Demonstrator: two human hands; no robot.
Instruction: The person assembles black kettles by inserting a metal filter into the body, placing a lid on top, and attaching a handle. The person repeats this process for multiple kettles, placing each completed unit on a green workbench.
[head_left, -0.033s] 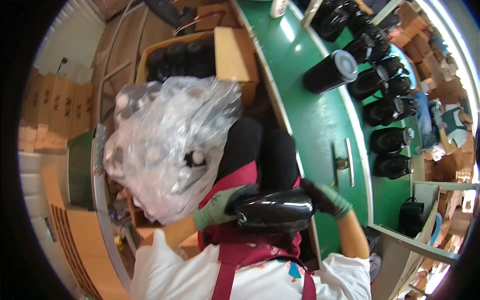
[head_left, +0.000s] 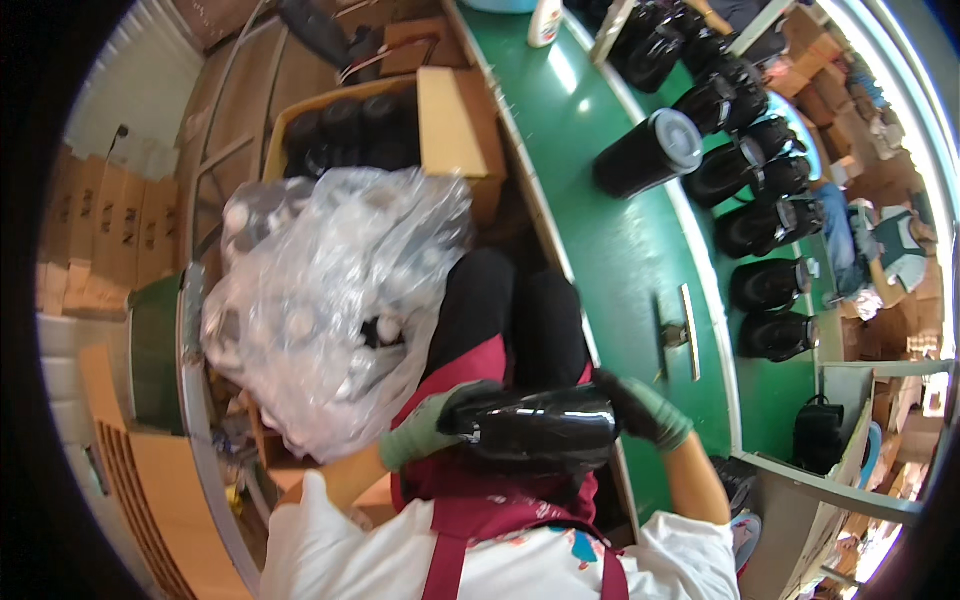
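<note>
Glossy black housing (head_left: 545,428) held sideways above the lap, gloved fingers at both ends.

From my remote seat I see the left hand (head_left: 448,418) closed around the housing's left end and the right hand (head_left: 638,410) gripping the other (the fingertips underneath are hidden from me). Ahead of the fingers are black-clad knees (head_left: 482,290). Left of them, a crumpled clear plastic bag (head_left: 310,290) bulges with pale parts; past it, an open carton (head_left: 448,125) holds dark pieces. Right of the fingers runs the green bench (head_left: 625,265), bearing a grey-lidded black cylinder (head_left: 635,158) and, farther out, glossy black units (head_left: 768,286).
</note>
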